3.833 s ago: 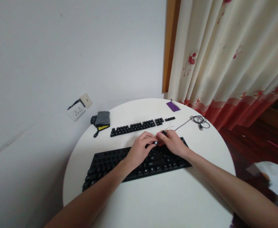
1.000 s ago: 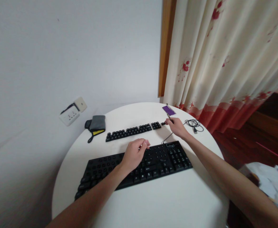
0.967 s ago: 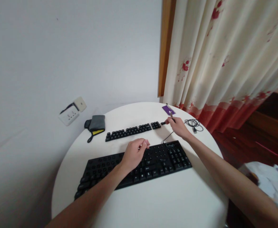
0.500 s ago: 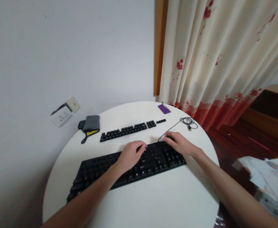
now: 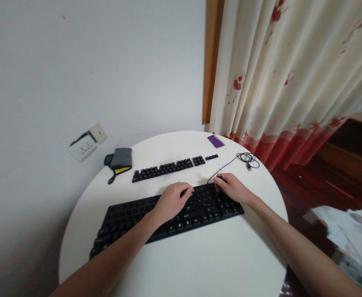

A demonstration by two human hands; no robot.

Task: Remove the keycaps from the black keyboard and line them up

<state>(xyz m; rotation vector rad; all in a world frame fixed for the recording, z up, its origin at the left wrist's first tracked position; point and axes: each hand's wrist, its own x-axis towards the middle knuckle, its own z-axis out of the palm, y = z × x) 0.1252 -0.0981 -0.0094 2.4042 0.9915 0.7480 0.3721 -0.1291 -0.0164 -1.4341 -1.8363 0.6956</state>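
Note:
A black keyboard (image 5: 199, 212) lies at a slant across the round white table (image 5: 199, 264), many of its upper keys bare of caps. My left hand (image 5: 173, 201) rests on the middle of it, fingers curled and pressed to the keyboard. Over its upper right part is my right hand (image 5: 230, 187), closed around a small tool with thin wire prongs that looks like a keycap puller (image 5: 221, 168); the hand hides most of it. Behind the keyboard, removed black keycaps (image 5: 168, 168) are lined up in rows.
A folded grey and yellow cloth (image 5: 121, 159) lies at the table's left edge. A purple pouch (image 5: 215, 141) is at the back, and a coiled USB cable (image 5: 247, 159) at the right. Beyond are a wall socket (image 5: 83, 147), a curtain (image 5: 261, 90) and papers (image 5: 338, 227).
My right hand has turned slightly, and the wire prongs now stand up above its fingers. My left hand stays on the keyboard. The view has shifted a little.

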